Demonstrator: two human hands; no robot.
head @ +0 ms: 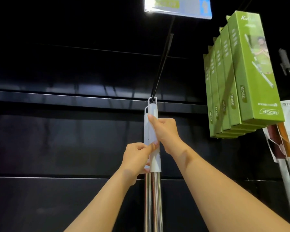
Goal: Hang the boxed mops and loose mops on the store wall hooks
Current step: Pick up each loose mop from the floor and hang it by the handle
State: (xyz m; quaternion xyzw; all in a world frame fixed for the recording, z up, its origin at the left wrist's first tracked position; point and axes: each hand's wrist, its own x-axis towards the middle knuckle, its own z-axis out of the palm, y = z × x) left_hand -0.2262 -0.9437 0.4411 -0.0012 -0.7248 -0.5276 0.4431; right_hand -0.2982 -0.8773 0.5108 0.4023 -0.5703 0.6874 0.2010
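Observation:
Two loose mops with white handle caps and steel poles stand side by side in the middle of the view. The front mop handle [153, 131] has its hanging loop on the long black wall hook [162, 64]. A second handle [146, 124] sits just behind it on the left, its loop slightly lower. My right hand [166, 133] wraps the front white cap from the right. My left hand [137, 158] pinches the caps lower down from the left. Several green boxed mops [238, 77] hang on a hook at the upper right.
The wall is dark slatted panelling [57, 101]. A bright price tag [177, 5] sits at the outer end of the hook overhead. At the far right hang grey-handled mops [286, 64] and packaged goods [285, 139].

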